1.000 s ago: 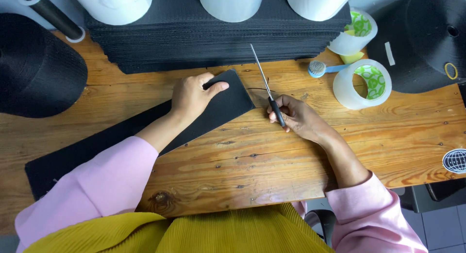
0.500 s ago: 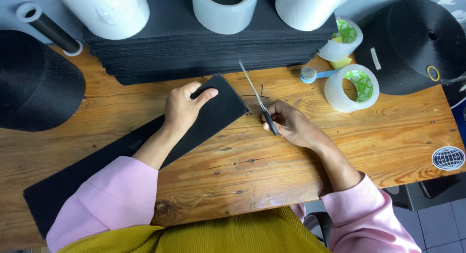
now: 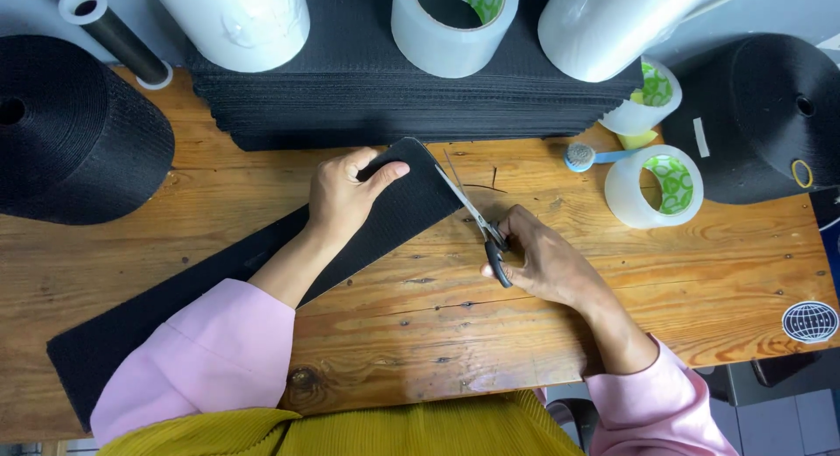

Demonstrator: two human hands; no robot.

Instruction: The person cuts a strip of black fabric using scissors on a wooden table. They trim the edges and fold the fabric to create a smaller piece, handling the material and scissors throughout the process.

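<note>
- Since the earlier frame our view has shifted a little, so the counter [image 3: 612, 333] and everything on it sits lower in the picture; our hands keep much the same places on the strip and the scissors, whose blades look less closed than before.
- At far left we see a big black spool [image 3: 79, 132] lying on the counter, and a thin dark tube [image 3: 114, 36] behind it.
- Our long black strip [image 3: 219, 290] lies flat, its long axis running from the near left edge up to the right, its squared end pointing at the black stack [image 3: 394, 97] at the back.
- Our left hand [image 3: 350, 193] presses flat on the strip's far end, fingers together and stretched out, thumb tucked beside.
- Just right of that end, our scissors [image 3: 477, 220] point up and to the left, blades slightly parted at the strip's edge.
- Our right hand [image 3: 542, 263] is curled shut around the scissors' dark handles.
- Farther right stand a small blue-handled brush [image 3: 591, 157], two clear tape rolls [image 3: 652, 189] and another black spool [image 3: 770, 115].
</note>
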